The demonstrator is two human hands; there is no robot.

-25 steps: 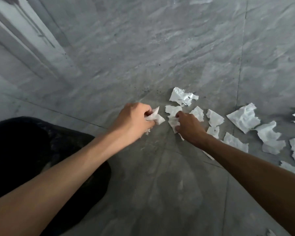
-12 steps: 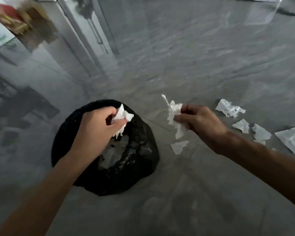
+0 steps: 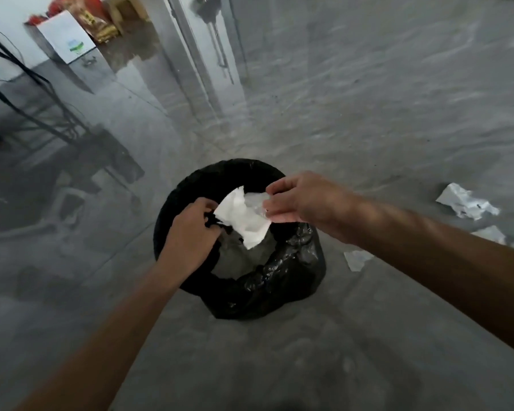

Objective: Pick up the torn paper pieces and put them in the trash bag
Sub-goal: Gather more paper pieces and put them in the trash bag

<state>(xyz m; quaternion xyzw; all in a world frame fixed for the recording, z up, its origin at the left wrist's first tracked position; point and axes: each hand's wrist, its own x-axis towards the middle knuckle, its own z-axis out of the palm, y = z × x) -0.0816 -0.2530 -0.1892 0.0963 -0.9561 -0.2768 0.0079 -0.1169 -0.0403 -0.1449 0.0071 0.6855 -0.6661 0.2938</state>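
Pinching the black rim of the trash bag [image 3: 279, 280] between curled fingers, the left hand [image 3: 190, 232] reaches in palm-down from the lower left, and whether it also holds paper cannot be told, since its fingertips are lost in dark plastic. Over the bag's open mouth a white torn paper piece [image 3: 244, 215] hangs from the loosely parted fingers of the right hand [image 3: 303, 203], whose forearm enters from the right edge. Farther right, more paper scraps [image 3: 466, 203] lie blurred on the grey floor [image 3: 368, 114], one partly hidden behind that forearm.
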